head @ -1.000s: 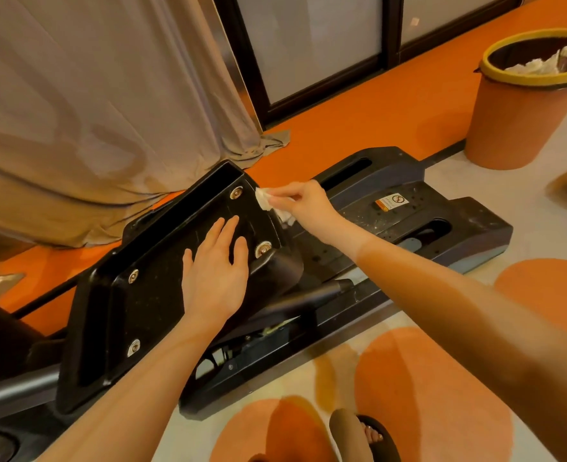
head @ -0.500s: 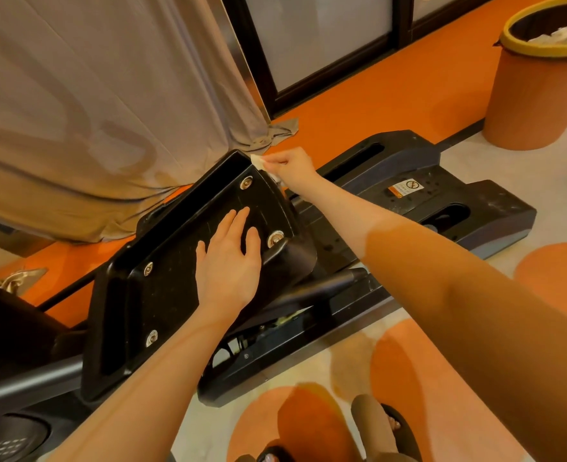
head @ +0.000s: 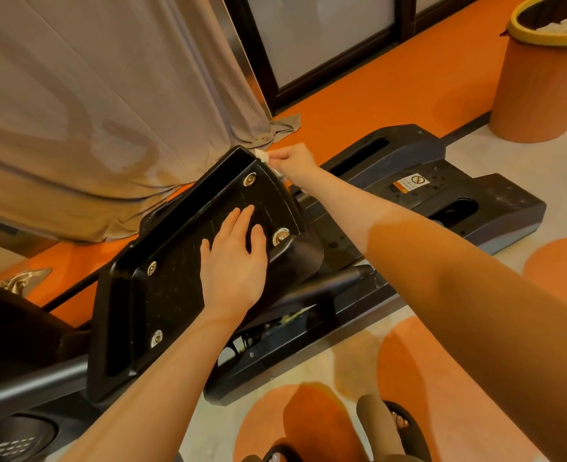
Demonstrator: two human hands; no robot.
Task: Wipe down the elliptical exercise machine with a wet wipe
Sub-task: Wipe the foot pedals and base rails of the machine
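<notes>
Right hand [head: 294,163]: fingers [head: 277,156] curling tight, pinching a small white wet wipe [head: 262,156] and pressing it against the far upper corner of the black foot pedal [head: 175,281]. Most of the wipe is lying hidden under the fingers.

Left hand [head: 232,261]: fingers straight and slightly spread, resting flat on the pedal's face between its silver bolts, holding nothing.

Elliptical machine [head: 442,201]: black base lying on the floor beyond the pedal, carrying a warning sticker [head: 409,184] too small to read; near end running out of view at left.

Orange bin [head: 542,81]: standing at upper right, containing crumpled white paper; cut off by the edge.

Grey curtain [head: 108,95]: hanging behind the pedal.
</notes>
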